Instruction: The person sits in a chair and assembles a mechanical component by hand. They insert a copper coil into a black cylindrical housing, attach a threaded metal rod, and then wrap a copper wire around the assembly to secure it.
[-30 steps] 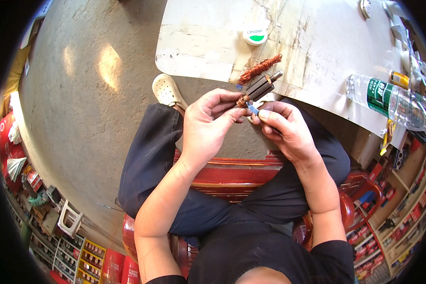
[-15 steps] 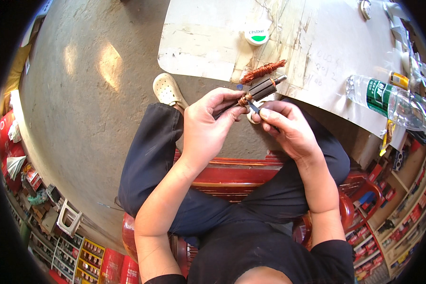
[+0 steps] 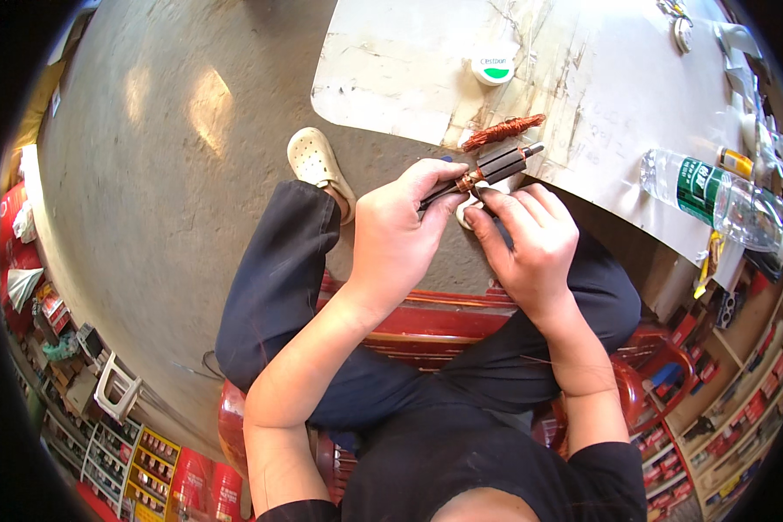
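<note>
My left hand [image 3: 400,226] is closed around the shaft end of a motor armature [image 3: 501,163], a dark slotted core with copper windings and a bare shaft tip pointing up and to the right. My right hand [image 3: 531,239] has its thumb and forefinger bent together beside the copper winding, just below the core. Whatever its fingertips hold there is mostly hidden. A hank of copper wire [image 3: 503,132] lies on the white table [image 3: 383,78], close beyond the armature.
A round white tub with a green mark [image 3: 493,70] stands farther back on the table. To the right lies a clear plastic bottle with a green label [image 3: 703,190], near a small yellow container [image 3: 736,163]. Beneath me is a red wooden bench [image 3: 435,322]; stocked shelves [image 3: 739,418] line the right.
My right hand has turned and its fingers have closed in on the armature's winding. The dark flat strip seen in its fingertips before is now mostly hidden. The view has shifted slightly.
</note>
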`<state>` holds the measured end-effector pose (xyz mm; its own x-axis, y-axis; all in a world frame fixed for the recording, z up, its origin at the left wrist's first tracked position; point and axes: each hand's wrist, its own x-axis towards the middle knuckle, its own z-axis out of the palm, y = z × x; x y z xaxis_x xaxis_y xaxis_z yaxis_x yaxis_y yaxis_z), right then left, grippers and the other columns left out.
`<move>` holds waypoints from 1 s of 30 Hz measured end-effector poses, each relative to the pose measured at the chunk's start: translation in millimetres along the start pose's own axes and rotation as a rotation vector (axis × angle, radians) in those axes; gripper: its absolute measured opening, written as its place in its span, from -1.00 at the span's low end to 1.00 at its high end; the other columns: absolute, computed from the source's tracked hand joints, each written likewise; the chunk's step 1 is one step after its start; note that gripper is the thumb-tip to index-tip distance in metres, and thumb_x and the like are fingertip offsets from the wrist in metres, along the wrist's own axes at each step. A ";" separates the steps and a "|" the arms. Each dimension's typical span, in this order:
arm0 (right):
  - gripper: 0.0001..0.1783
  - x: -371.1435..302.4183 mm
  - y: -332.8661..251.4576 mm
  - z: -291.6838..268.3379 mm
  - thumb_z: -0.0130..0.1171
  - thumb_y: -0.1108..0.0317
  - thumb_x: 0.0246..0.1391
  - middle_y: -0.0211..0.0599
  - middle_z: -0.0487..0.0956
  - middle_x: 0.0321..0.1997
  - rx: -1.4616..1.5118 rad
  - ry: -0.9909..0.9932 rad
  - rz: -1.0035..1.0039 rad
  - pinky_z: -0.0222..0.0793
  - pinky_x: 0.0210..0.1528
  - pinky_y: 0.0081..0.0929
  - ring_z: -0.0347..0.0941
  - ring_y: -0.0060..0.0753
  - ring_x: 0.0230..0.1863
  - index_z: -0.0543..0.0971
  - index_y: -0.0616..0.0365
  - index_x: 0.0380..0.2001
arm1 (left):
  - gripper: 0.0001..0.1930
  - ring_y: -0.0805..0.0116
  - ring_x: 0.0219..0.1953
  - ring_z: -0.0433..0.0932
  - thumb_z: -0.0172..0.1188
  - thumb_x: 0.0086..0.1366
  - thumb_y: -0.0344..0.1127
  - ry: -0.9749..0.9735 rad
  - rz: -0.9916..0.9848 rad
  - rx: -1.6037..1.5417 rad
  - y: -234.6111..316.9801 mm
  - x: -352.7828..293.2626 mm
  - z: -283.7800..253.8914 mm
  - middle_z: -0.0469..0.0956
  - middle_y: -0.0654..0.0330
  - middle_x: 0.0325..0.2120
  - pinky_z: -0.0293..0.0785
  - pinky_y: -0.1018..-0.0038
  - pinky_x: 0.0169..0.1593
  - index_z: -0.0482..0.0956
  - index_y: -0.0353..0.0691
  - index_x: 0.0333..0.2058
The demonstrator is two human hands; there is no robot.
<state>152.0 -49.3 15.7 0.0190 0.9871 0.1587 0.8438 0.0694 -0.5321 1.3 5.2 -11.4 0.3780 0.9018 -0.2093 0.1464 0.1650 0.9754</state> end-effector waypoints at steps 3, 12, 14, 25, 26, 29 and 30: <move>-0.85 -2.6 6.4 9.9 0.34 0.44 -0.12 -0.27 0.48 -0.59 -0.045 0.089 -0.036 0.31 -0.50 -0.38 0.40 -0.21 -0.55 0.56 0.20 -0.47 | -0.76 0.22 -0.25 0.68 0.23 0.15 -0.57 0.011 0.052 0.054 0.2 -0.1 0.4 0.65 0.01 -0.34 0.54 0.48 -0.22 0.57 -0.30 -0.16; -0.86 -3.8 8.3 17.4 0.32 0.49 -0.11 -0.22 0.48 -0.59 -0.104 0.183 -0.095 0.32 -0.51 -0.36 0.39 -0.16 -0.57 0.53 0.21 -0.47 | -0.76 0.25 -0.30 0.65 0.21 0.16 -0.59 -0.001 0.007 0.062 3.1 -1.1 0.6 0.63 0.05 -0.35 0.53 0.48 -0.24 0.56 -0.34 -0.17; -0.86 -4.3 10.0 21.0 0.31 0.51 -0.12 -0.23 0.48 -0.60 -0.045 0.177 -0.079 0.31 -0.51 -0.36 0.38 -0.16 -0.58 0.53 0.21 -0.48 | -0.76 0.14 -0.33 0.66 0.23 0.13 -0.56 0.029 0.008 0.047 1.9 -2.0 2.0 0.63 0.00 -0.39 0.52 0.43 -0.30 0.57 -0.28 -0.18; -0.91 -5.5 -4.5 32.3 0.21 0.52 0.07 -0.30 0.54 -0.64 0.399 0.189 0.263 0.28 -0.51 -0.44 0.39 -0.31 -0.60 0.57 0.23 -0.50 | -0.81 0.55 -0.30 0.62 0.14 0.29 -0.54 -0.046 -0.147 -0.109 12.3 -3.4 -1.9 0.65 0.21 -0.30 0.51 0.66 -0.33 0.54 -0.39 -0.12; -0.92 -5.6 -4.9 32.5 0.21 0.52 0.07 -0.31 0.54 -0.64 0.390 0.191 0.259 0.28 -0.51 -0.44 0.39 -0.31 -0.60 0.57 0.23 -0.50 | -0.82 0.51 -0.33 0.64 0.14 0.26 -0.56 -0.022 -0.141 -0.133 11.1 -3.6 -0.7 0.66 0.15 -0.34 0.52 0.63 -0.34 0.55 -0.40 -0.15; -0.94 -9.0 -1.6 33.6 0.15 0.57 0.12 -0.24 0.52 -0.58 0.361 0.173 0.218 0.32 -0.49 -0.52 0.43 -0.45 -0.58 0.58 0.35 -0.40 | -0.84 0.44 -0.38 0.67 0.15 0.22 -0.59 0.017 -0.142 -0.187 12.0 -3.6 2.2 0.66 0.05 -0.41 0.55 0.57 -0.36 0.55 -0.43 -0.20; -0.94 -9.7 -1.6 34.7 0.15 0.57 0.12 -0.23 0.52 -0.58 0.363 0.184 0.220 0.32 -0.49 -0.52 0.43 -0.44 -0.58 0.58 0.34 -0.40 | -0.84 0.44 -0.38 0.67 0.14 0.23 -0.59 0.011 -0.158 -0.193 15.5 -3.2 1.4 0.66 0.04 -0.41 0.55 0.57 -0.36 0.55 -0.43 -0.20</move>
<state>131.9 -54.0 -13.8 0.2995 0.9442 0.1369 0.5672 -0.0608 -0.8213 3.6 4.4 4.3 0.3542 0.8630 -0.3602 0.0252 0.3762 0.9262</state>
